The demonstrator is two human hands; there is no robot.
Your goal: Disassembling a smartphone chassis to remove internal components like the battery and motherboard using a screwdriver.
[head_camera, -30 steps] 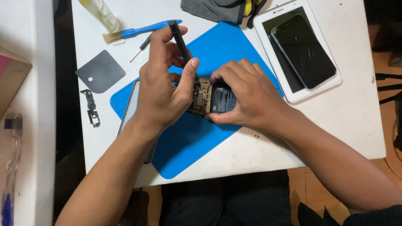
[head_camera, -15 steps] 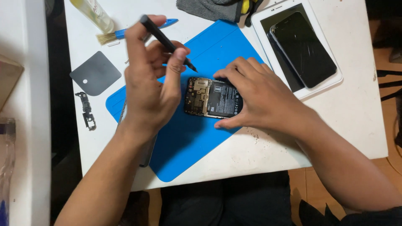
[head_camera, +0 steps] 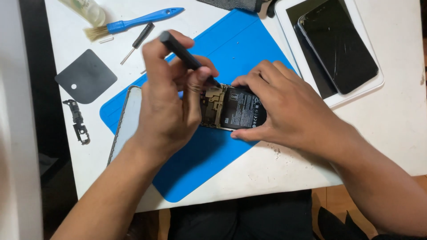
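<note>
A black screwdriver [head_camera: 187, 55] is held by the left hand [head_camera: 167, 106], and the open phone [head_camera: 233, 109] at its 3 o'clock is gripped by the right hand [head_camera: 284, 106].

Beyond the fingers [head_camera: 195, 78], bare blue mat [head_camera: 240, 42] leaves room to pass. Left of them, a black screwdriver [head_camera: 138, 41], blue brush [head_camera: 133, 21] and dark square sheet [head_camera: 86, 75] crowd the bench [head_camera: 391, 133]; to their right lie stacked phones [head_camera: 338, 44].

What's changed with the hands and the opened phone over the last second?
The left hand lifted the black screwdriver off the opened phone, then lowered its tip back onto the phone's top edge. The right hand kept holding the phone on the blue mat.
</note>
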